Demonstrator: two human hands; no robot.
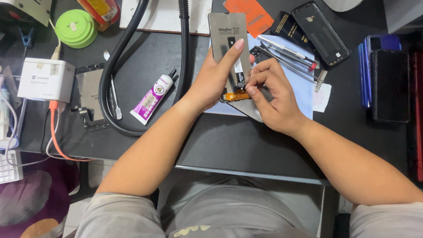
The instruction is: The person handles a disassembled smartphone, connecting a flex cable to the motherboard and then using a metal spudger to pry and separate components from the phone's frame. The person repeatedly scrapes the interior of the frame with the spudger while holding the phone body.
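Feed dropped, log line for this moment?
left hand: holds grey rectangular phone screen panel upright | right hand: fingertips on its orange flex strip | black desk

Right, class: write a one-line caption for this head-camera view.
Left hand holds a phone screen panel; right hand picks at its orange flex cable.

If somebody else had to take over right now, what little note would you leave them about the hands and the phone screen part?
Left hand: holds the grey phone screen panel upright above the desk, back side facing up, index finger laid along it.
Right hand: fingertips pinch at the orange flex cable at the panel's lower end.
Nearby: glue tube lies capped on the black desk to the left; screwdrivers rest on the blue mat; a black phone frame lies behind them.
Done: panel is off the desk, in hand.
Left: the cable end is in the fingers; whether it is seated cannot be told.
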